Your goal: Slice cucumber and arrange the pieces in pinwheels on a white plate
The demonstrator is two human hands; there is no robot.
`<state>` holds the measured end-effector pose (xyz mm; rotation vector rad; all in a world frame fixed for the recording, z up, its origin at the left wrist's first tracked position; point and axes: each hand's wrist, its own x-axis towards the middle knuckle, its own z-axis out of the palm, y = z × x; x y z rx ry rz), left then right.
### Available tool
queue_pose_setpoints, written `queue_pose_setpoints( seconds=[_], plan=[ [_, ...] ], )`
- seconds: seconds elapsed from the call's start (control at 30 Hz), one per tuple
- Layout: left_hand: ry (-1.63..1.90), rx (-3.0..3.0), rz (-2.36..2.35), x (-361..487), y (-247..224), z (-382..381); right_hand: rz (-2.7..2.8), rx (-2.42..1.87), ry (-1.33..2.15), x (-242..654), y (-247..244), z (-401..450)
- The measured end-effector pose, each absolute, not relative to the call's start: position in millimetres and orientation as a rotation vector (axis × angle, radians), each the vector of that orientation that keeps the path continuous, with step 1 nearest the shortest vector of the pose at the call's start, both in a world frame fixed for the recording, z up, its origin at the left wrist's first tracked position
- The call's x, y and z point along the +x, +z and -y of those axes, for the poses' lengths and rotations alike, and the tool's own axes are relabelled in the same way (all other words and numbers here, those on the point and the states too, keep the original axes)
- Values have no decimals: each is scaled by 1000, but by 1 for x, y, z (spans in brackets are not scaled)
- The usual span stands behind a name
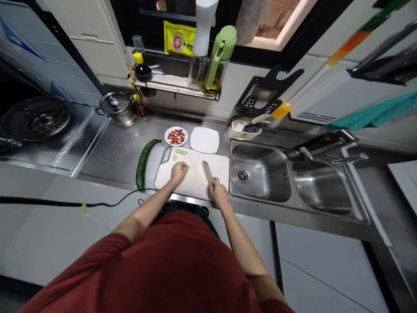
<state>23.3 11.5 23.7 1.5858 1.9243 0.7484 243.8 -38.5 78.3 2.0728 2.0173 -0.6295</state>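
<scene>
On the white cutting board (195, 188), several pale green cucumber slices (180, 151) lie near the upper left. My left hand (179, 172) is over the board with its fingers drawn together at a small green slice (188, 168). My right hand (219, 191) is wrapped round the handle of a knife (207, 171), whose blade points up and slightly left above the board's right half. A long whole cucumber (142, 165) lies left of the board. Behind the board are a plate of chopped red pieces (176, 136) and a white square plate (204, 140).
A double sink (260, 171) adjoins the board on the right. A lidded steel pot (117, 108) and a black pan (35, 117) are at the left. Above the counter, a wall shelf (177, 84) holds bottles. A black cable (97, 204) runs to the counter's front edge.
</scene>
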Motion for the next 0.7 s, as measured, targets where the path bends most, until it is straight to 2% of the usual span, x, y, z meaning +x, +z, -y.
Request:
queue_pose_setpoints(
  seconds=[0.27, 0.7],
  plan=[
    [865, 1383, -1886, 15, 24, -13, -2017, 2040, -622, 239, 81, 38],
    [880, 1325, -2191, -32, 22, -25, -2021, 1991, -570, 238, 80, 36]
  ],
)
